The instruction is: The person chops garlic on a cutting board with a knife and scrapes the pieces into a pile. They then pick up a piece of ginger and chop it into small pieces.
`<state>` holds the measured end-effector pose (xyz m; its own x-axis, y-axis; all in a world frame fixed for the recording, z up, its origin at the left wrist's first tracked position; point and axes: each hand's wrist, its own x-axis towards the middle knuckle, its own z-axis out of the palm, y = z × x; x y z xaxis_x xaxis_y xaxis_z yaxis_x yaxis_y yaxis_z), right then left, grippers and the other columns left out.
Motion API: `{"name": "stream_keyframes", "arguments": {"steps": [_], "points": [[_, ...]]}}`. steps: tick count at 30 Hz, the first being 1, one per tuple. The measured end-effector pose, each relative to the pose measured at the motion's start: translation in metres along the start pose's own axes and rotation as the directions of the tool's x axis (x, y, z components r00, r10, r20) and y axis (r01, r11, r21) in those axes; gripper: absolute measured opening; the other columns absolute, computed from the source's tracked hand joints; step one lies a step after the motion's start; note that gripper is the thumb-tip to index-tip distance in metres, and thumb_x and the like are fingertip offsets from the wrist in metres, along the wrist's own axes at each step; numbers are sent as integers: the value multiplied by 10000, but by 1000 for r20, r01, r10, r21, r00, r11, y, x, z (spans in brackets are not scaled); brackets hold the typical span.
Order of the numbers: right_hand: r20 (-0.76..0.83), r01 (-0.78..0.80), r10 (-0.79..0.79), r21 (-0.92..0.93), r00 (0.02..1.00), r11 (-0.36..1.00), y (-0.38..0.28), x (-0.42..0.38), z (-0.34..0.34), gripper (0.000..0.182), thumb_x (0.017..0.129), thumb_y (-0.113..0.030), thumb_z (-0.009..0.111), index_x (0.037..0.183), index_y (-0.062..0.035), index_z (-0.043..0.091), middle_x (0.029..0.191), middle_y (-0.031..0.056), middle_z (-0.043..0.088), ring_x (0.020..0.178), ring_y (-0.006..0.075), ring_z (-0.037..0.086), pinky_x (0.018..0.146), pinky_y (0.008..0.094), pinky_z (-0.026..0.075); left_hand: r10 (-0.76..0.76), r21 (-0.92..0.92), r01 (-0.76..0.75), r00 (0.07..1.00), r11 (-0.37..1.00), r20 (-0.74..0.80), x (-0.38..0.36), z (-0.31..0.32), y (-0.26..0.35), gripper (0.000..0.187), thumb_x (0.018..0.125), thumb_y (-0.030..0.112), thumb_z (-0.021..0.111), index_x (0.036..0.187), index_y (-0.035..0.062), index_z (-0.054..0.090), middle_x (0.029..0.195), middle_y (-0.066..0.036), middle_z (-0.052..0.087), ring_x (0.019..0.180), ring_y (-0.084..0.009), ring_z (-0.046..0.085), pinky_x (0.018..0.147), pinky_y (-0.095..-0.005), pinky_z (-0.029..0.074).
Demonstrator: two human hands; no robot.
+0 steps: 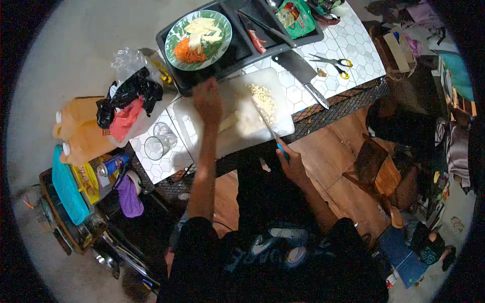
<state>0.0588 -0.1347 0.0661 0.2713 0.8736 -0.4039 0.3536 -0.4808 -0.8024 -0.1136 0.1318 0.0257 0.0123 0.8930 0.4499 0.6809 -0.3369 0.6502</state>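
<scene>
Wrapped round the blue handle of a knife (pixel 264 120), my right hand (pixel 290 160) is at the cutting board's near edge. The blade points up and left across the white cutting board (pixel 285 108), beside a heap of chopped pale pieces (pixel 265 98). A pale uncut piece (pixel 230 121) lies further left on the board. My left hand (pixel 208 98) is over the board's upper left part, close to the black tray (pixel 184 83); its fingers are blurred. In the tray, a green-patterned plate (pixel 222 48) holds shredded orange food (pixel 189 51) and pale slices (pixel 202 28).
A cleaver (pixel 295 68), another knife (pixel 317 96) and yellow-handled scissors (pixel 336 61) lie right of the board. At left are glasses (pixel 157 146), plastic bags (pixel 129 118) and jugs (pixel 83 123). A green packet (pixel 300 22) sits in the tray.
</scene>
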Motion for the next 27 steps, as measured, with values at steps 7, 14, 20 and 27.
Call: {"name": "stream_keyframes", "arguments": {"steps": [7, 14, 20, 27], "points": [[46, 94, -96, 43, 994, 995, -1, 5, 12, 412, 989, -232, 543, 1335, -8, 524, 1215, 252, 616, 1053, 260, 645, 833, 365, 504, -6, 181, -25, 986, 983, 169, -122, 30, -25, 210, 913, 229, 548, 901, 58, 669, 963, -127, 653, 980, -328, 567, 931, -467, 382], [27, 269, -269, 9, 963, 963, -9, 10, 30, 432, 1015, -298, 477, 1370, -52, 493, 932, 230, 675, 684, 263, 654, 657, 383, 510, -67, 355, 18, 990, 935, 124, -124, 49, -44, 255, 918, 255, 547, 922, 36, 678, 939, -156, 668, 855, -367, 608, 783, -489, 462], [112, 76, -85, 85, 990, 993, -25, 3, 46, 432, 1012, -270, 493, 1393, -67, 474, 728, 211, 620, 599, 221, 592, 621, 369, 483, -296, 218, 278, 954, 935, 54, -108, 39, -19, 236, 914, 222, 552, 1076, 84, 653, 944, -156, 675, 858, -359, 631, 743, -481, 490], [86, 49, -44, -50, 995, 998, -32, -1, 57, 411, 1008, -227, 477, 1399, -104, 458, 685, 255, 555, 599, 384, 584, 596, 416, 454, -326, 239, 326, 944, 915, -42, -104, 35, -3, 312, 890, 205, 574, 1192, 131, 592, 941, -152, 674, 861, -356, 635, 754, -480, 489]]}}
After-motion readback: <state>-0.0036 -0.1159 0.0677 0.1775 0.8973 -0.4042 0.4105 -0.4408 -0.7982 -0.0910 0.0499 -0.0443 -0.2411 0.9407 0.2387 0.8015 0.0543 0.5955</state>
